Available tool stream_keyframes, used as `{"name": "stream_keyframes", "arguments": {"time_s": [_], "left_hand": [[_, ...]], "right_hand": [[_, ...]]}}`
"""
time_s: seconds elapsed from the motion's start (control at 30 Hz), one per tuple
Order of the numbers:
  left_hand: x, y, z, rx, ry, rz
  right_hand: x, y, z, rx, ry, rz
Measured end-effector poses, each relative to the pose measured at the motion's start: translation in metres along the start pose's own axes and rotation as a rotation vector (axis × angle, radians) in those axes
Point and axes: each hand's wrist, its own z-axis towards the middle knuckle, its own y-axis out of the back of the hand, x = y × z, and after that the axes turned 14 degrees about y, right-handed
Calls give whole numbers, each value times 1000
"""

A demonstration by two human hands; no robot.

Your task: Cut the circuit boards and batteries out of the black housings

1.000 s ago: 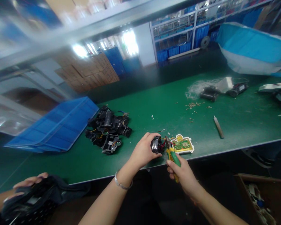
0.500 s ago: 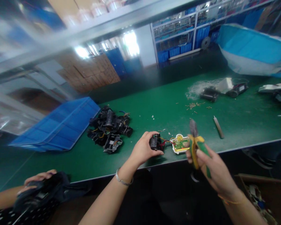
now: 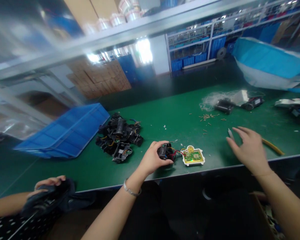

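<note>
My left hand is closed round a small black part near the front edge of the green table. Red and yellow wires run from that part to a white-cased green circuit board lying on the table beside it. My right hand hovers open over the table to the right, fingers spread, holding nothing. Its fingertips are at a thin grey tool. A yellow-handled tool lies on the table just right of that hand, partly hidden by it.
A heap of black parts lies left of my left hand, next to a tilted blue crate. Small screws and more devices sit farther back. Another person's hand holds a dark item at the lower left.
My right hand has let go of the green-and-yellow cutters and moved right, now open over the grey tool. My left hand still holds the black part.
</note>
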Motion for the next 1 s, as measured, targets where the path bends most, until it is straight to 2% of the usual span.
{"name": "stream_keyframes", "arguments": {"time_s": [0.07, 0.13, 0.2, 0.27, 0.33, 0.4, 0.53, 0.63, 0.73, 0.77, 0.83, 0.9, 1.0], "left_hand": [[2, -2, 1, -19, 26, -33], [5, -4, 2, -46, 76, -98], [10, -6, 3, -60, 135, -192], [14, -9, 3, -54, 176, -294], [17, -13, 5, -44, 195, -379], [16, -17, 7, -78, 217, -421], [11, -21, 17, -224, 288, -553], [15, -12, 28, -351, 350, -786], [34, 5, 38, -609, 487, -986], [41, 11, 39, -653, 537, -1022], [52, 18, 41, -627, 554, -1039], [55, 19, 41, -590, 489, -984], [47, 16, 40, -641, 321, -778]], "right_hand": [[43, -7, 7, 178, 173, 200], [81, -21, 10, 365, 311, 309], [106, -39, 9, 438, 377, 312], [118, -55, 6, 459, 379, 268], [121, -63, 4, 462, 350, 220], [121, -61, 3, 454, 322, 189], [129, -35, 5, 410, 295, 183], [136, -11, 4, 379, 316, 187], [134, 5, -3, 367, 333, 170], [130, 6, -6, 370, 332, 164], [121, 5, -10, 381, 331, 153], [110, -1, -9, 365, 310, 116], [94, -18, 3, 317, 266, 30]]}}
